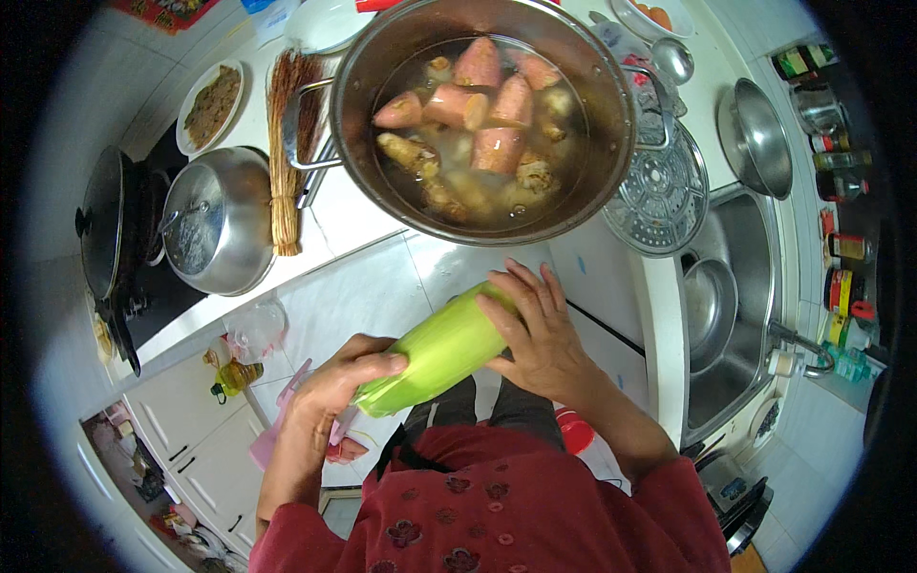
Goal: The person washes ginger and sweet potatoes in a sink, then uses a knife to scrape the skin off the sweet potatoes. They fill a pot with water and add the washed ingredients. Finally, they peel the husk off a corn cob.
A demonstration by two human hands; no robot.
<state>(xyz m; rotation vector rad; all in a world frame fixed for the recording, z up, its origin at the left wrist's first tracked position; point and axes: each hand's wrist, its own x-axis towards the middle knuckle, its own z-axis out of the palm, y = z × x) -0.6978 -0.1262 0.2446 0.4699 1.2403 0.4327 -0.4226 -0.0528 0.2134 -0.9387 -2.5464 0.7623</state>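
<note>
An ear of corn in its green husk (440,351) is held at a slant in front of my body. My left hand (358,372) grips its lower left end, thumb on top. My right hand (534,326) rests on the upper right end with its fingers spread along the husk. Beyond the corn, on the counter, stands a large metal pot (483,233) with two side handles. It holds pink-skinned sweet potato pieces (498,149) and knobbly brownish root pieces (408,152) in cloudy water.
Left of the pot lie a straw brush (284,215), an upturned metal pot (247,215), a plate of brown food (213,107) and a lidded pan (104,222). To the right are a perforated steamer plate (659,190), a metal bowl (759,140) and a sink (745,315) with a basin inside.
</note>
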